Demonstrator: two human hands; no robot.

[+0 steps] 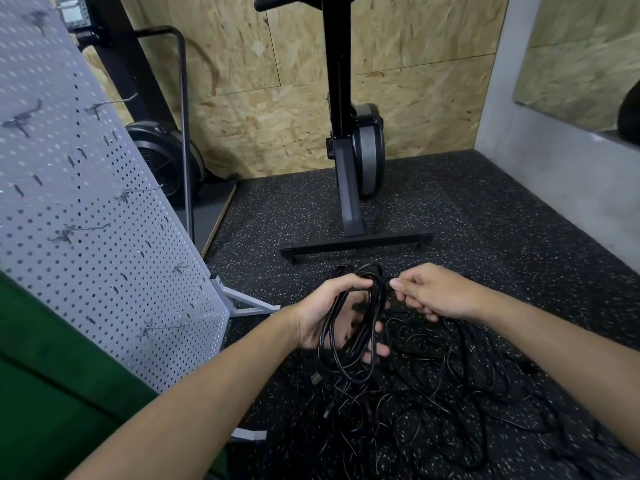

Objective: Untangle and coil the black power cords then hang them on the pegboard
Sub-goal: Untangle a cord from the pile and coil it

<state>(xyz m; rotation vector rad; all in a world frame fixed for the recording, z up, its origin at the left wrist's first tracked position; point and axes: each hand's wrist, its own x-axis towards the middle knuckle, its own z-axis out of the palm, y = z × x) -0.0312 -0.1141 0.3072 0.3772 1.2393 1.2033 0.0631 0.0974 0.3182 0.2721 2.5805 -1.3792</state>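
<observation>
The left hand (325,313) grasped a coiled cord (349,327) above the tangled cords (433,393) on the floor (485,220). The right hand (433,294) pinched its loose end, beside the pegboard (86,202).

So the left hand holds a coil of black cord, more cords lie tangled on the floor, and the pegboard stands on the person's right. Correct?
Not quite: the head view shows the pegboard on the person's left, not right. The rest holds: the left hand holds the coil of black cord, and more cords lie tangled on the floor.
</observation>
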